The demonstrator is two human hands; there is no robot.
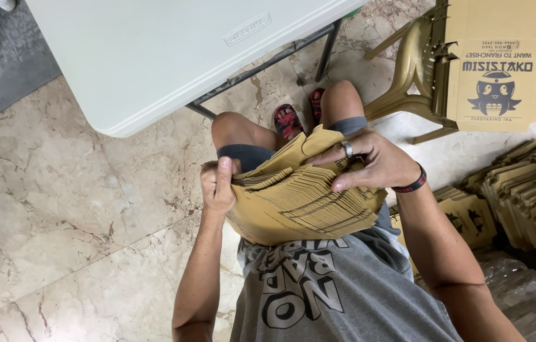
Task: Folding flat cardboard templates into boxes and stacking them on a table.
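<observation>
Bare marble floor [59, 209] lies open to the left; the white folding table [154, 57] blocks ahead, flattened carton piles [527, 190] and plastic chair [417, 76] crowd the right.

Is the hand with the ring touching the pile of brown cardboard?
Touching. The head view shows the right hand lying on top of the stack of flat cardboard pieces, its fingers pressed on the top sheets, while the left hand grips the other end.
</observation>
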